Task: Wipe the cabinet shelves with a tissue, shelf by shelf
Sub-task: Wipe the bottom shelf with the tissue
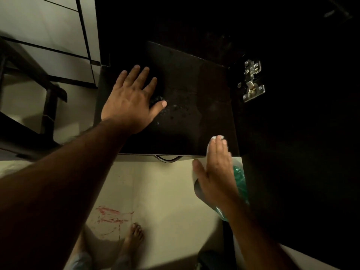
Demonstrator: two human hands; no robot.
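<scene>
A dark cabinet shelf [191, 98] fills the middle of the head view, dusty with pale specks near its centre. My left hand [132, 100] lies flat on the shelf's left part, fingers spread and holding nothing. My right hand [216, 172] is at the shelf's front right corner, pressing a white tissue [218, 137] that peeks out past the fingertips. Most of the tissue is hidden under the palm.
An open dark cabinet door [303, 133] with a metal hinge [252, 80] stands to the right. A curved metal handle [167, 158] shows below the shelf's front edge. A green plastic bag [240, 184] sits beneath my right hand. My bare foot [134, 236] stands on the pale floor near red smears [111, 215].
</scene>
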